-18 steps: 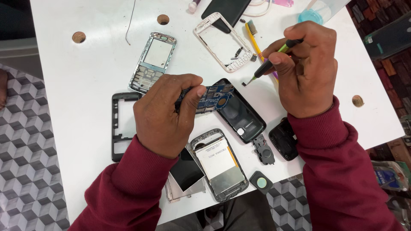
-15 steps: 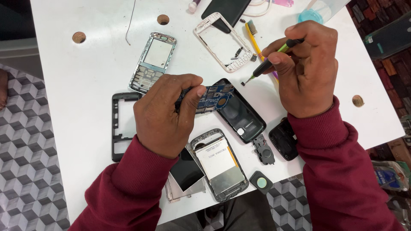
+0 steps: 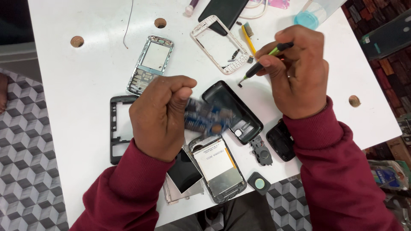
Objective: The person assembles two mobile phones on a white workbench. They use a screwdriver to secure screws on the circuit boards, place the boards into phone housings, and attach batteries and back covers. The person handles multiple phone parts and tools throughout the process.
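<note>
At the left of the frame, a black phone frame (image 3: 114, 128) lies flat on the white worktop (image 3: 77, 81), with a silver keypad frame (image 3: 150, 64) above it. Your left hand (image 3: 159, 117) is curled, pinching a blurred blue circuit board (image 3: 208, 119) just over the black phone shell (image 3: 233, 111) at the centre. Below sits a screen unit (image 3: 218, 169). At the upper right, your right hand (image 3: 297, 72) pinches a green-and-black screwdriver (image 3: 263, 64), tip angled down toward the shell.
</note>
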